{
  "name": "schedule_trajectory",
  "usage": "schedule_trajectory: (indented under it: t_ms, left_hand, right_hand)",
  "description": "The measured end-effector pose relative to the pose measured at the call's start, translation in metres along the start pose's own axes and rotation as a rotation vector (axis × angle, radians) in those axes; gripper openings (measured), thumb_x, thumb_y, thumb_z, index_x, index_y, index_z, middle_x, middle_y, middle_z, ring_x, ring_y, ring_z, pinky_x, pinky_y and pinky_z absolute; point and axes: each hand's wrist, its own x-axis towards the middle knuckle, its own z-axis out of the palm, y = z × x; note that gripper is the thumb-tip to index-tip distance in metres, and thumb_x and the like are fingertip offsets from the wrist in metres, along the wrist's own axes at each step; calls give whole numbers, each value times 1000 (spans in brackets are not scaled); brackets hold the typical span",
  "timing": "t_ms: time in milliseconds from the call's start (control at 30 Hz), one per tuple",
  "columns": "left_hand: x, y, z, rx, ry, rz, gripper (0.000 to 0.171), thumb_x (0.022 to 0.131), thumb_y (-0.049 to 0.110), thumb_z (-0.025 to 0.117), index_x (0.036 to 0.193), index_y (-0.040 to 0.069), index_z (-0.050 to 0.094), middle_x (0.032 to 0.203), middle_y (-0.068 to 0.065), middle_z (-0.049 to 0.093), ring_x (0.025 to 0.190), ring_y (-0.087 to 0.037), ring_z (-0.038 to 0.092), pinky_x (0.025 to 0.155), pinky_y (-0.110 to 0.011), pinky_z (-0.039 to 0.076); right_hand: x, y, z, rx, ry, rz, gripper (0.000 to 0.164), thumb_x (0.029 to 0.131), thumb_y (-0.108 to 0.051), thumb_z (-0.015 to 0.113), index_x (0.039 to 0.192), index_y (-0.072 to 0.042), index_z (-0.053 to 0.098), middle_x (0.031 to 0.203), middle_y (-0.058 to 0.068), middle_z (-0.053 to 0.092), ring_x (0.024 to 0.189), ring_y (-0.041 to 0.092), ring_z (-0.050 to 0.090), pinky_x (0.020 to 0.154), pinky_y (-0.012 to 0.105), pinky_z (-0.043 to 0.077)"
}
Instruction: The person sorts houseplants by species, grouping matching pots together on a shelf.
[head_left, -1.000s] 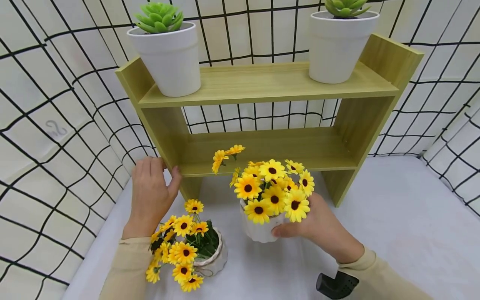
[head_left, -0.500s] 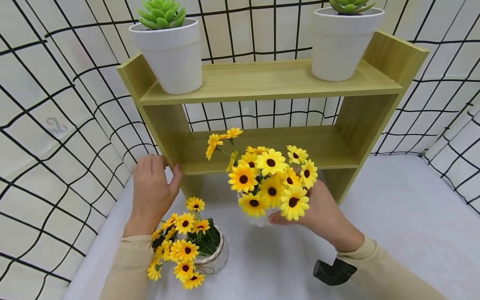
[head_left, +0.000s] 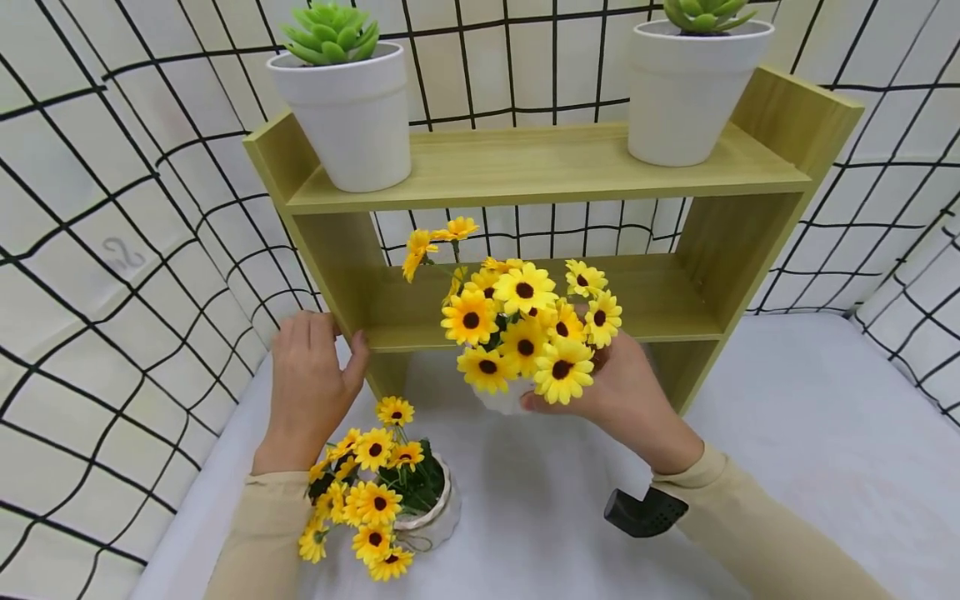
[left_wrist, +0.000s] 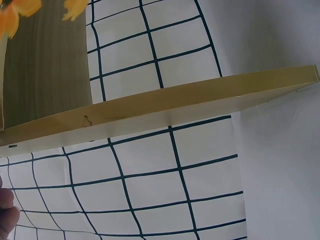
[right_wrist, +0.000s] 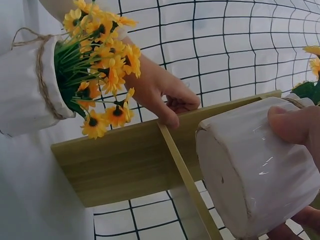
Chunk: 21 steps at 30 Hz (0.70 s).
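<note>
My right hand (head_left: pixel 626 387) holds a white pot of yellow artificial daisies (head_left: pixel 522 340) in front of the lower board of a two-tier wooden shelf (head_left: pixel 517 171). Its thumb presses the side of the raised white pot (right_wrist: pixel 255 165), whose underside shows in the right wrist view; flowers hide most of the pot in the head view. My left hand (head_left: pixel 309 387) grips the shelf's left side panel, thumb at the front edge and fingers curled on the outer side. A second daisy pot (head_left: pixel 438 521) stands on the white table near my left forearm, its flowers leaning left.
On the top board stand two white pots with green succulents, the left pot (head_left: pixel 352 125) and the right pot (head_left: pixel 678 100). Black wire grid panels (head_left: pixel 900 200) before white sheeting surround the shelf. A black device (head_left: pixel 645 512) sits at my right wrist.
My right hand has raised the daisy pot and moved it slightly left, toward the lower board. The left hand keeps its grip on the side panel, and the second daisy pot stays put.
</note>
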Motion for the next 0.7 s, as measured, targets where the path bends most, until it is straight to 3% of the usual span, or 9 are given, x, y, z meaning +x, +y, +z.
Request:
schedule_trajectory:
  t_ms: [133, 333, 533, 700]
  left_hand:
    - [0, 1, 0, 1, 0, 5, 22, 94, 12, 65, 102, -7, 55, 89, -21, 52, 84, -36, 44, 75, -46, 29]
    - [0, 0, 0, 7, -1, 9, 24, 94, 12, 66, 104, -6, 55, 90, -20, 52, 84, -36, 44, 76, -46, 30]
    - [0, -2, 0, 11, -7, 4, 24, 94, 13, 65, 103, -6, 55, 90, -21, 52, 85, -36, 44, 76, -46, 30]
    - [-1, -2, 0, 9, -8, -5, 23, 93, 12, 66, 103, -6, 55, 90, -20, 52, 85, -36, 45, 76, -46, 30]
  right_hand:
    - [5, 0, 4, 61, 4, 24, 86, 68, -26, 97, 141, -31, 52, 137, -12, 63, 124, 17, 62, 96, 41, 58]
    - [12, 1, 10, 63, 26, 22, 87, 67, -25, 98, 142, -31, 53, 139, -14, 61, 129, 13, 60, 108, 45, 52]
    - [17, 0, 15, 45, 44, 50, 86, 66, -24, 98, 140, -28, 54, 138, -12, 62, 127, 15, 64, 102, 42, 57]
    - [19, -2, 17, 58, 44, 54, 86, 66, -23, 98, 141, -28, 53, 138, -12, 61, 128, 15, 63, 105, 43, 56]
